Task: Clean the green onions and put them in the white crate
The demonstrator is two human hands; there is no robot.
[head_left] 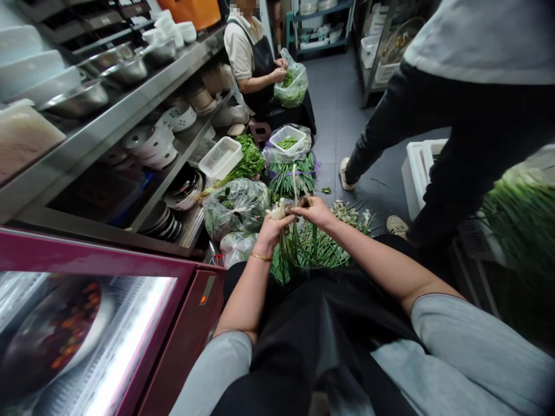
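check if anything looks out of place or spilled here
A small green scrap and a thin strand lie loose on the dark floor, apart from the heap of long greens, as if dropped.

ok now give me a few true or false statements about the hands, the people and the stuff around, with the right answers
1. The left hand holds a bunch of green onions near their white ends. True.
2. A bracelet is on the right arm. False: the bracelet is on the left arm.
3. The seated person has an open plastic bag of greens. True.
4. The standing person wears white trousers. False: the trousers are dark.
5. The metal bowls lie on the floor. False: the metal bowls stand on a shelf at the left.
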